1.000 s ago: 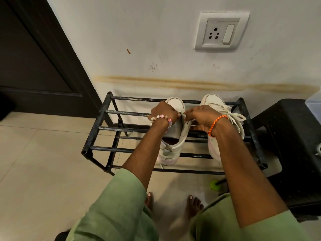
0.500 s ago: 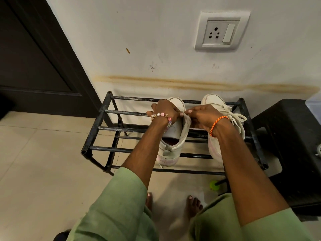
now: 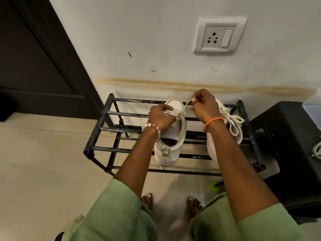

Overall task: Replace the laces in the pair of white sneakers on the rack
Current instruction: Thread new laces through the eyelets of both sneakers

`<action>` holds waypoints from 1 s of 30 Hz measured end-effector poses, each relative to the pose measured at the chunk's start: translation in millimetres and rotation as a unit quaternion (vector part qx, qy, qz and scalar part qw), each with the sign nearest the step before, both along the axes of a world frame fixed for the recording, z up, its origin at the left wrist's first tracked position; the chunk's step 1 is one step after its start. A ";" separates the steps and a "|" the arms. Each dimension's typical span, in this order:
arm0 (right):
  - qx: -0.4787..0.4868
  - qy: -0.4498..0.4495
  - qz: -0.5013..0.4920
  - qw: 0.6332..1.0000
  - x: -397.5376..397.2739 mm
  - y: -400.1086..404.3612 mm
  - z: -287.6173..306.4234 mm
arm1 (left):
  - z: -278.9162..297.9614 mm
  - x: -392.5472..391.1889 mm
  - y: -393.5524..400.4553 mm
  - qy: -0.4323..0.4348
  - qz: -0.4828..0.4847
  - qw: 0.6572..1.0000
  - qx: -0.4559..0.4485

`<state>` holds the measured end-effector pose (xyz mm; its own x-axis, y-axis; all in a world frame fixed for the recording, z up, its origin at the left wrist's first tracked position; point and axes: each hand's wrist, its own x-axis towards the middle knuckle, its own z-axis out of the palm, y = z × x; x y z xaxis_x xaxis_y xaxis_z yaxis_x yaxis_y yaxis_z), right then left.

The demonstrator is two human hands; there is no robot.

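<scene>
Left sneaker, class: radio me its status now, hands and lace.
Right hand pinching lace, drawn up taut. Left hand gripping left sneaker at its eyelets. Right sneaker laced, bow tied. Nothing in the way.

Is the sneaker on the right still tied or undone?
Tied. The right sneaker still shows a looped bow beside the right hand, which pinches the left sneaker's lace.

The person is wearing loose pale-green sleeves [image 3: 111,211] ending below the elbows. A beaded bracelet [image 3: 152,126] of pink and pearl beads is circling the left wrist, an orange braided thread [image 3: 213,122] the right. Bare feet [image 3: 192,207] are showing pale-painted toenails.
</scene>
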<state>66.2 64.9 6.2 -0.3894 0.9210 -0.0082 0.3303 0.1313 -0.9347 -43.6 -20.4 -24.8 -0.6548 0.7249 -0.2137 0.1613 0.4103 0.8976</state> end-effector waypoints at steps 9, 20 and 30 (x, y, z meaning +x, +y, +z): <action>-0.205 0.243 0.000 0.948 7.7 -1.9 30.4 | -2.1 13.9 -16.4 -0.010 0.115 0.993 0.023; -0.018 -0.185 0.101 0.977 10.5 -4.5 -12.4 | -3.5 16.8 -13.4 -0.098 0.179 0.977 0.054; -0.115 -0.184 0.100 0.971 8.1 1.4 -14.1 | -5.2 12.7 -15.8 -0.176 0.177 0.965 0.083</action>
<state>74.2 66.3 -7.8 -0.4919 0.7848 -0.3770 0.6375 0.0297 -0.7699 -30.9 -36.2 -29.9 -0.7763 0.5120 -0.3676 -0.2890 0.2291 0.9295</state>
